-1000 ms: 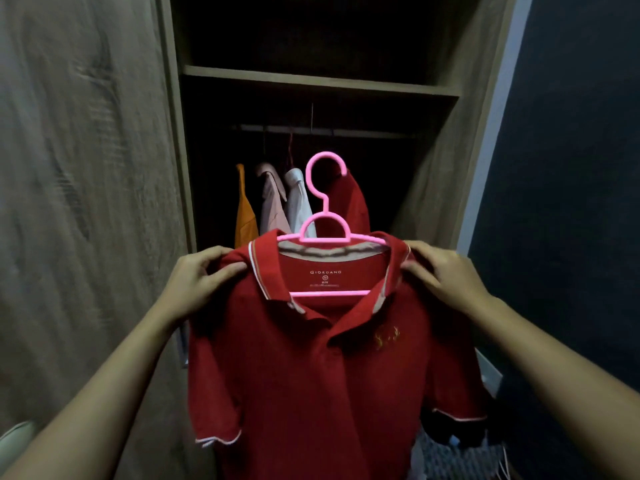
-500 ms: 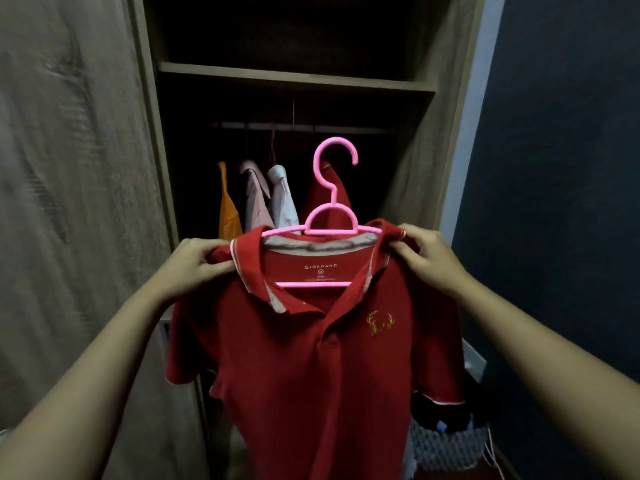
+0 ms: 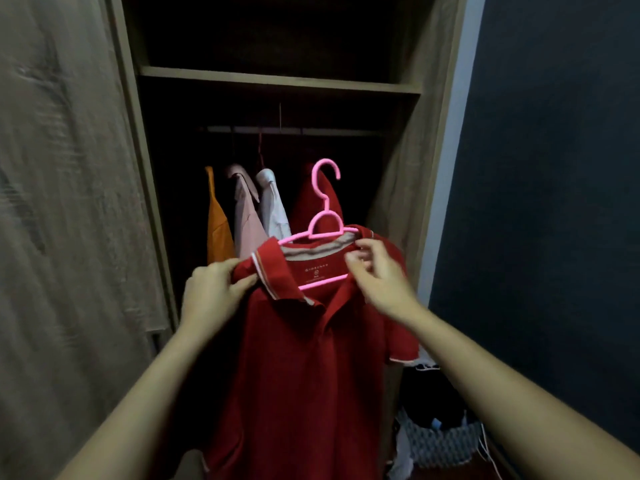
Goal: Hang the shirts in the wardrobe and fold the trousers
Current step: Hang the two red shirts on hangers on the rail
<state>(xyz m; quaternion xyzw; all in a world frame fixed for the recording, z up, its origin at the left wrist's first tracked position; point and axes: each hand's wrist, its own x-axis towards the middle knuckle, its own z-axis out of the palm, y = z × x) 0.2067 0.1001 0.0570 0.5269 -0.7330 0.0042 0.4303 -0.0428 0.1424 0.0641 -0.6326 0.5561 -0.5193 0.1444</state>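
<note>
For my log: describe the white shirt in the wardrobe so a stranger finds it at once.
In the open wardrobe, below the shelf, garments hang from a rail. The white shirt is third from the left, between a pale pink shirt and a hung red shirt; it alone is white.

Red polo shirt (image 3: 298, 358) on tilted pink hanger (image 3: 320, 216), before open wardrobe (image 3: 277, 81).

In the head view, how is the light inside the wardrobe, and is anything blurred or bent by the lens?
Head view: dim light, wardrobe interior nearly black, rail barely visible; head view: right hand on the red shirt is motion-blurred, pink hanger fairly sharp; head view: the wide lens makes the wardrobe sides lean.
</note>
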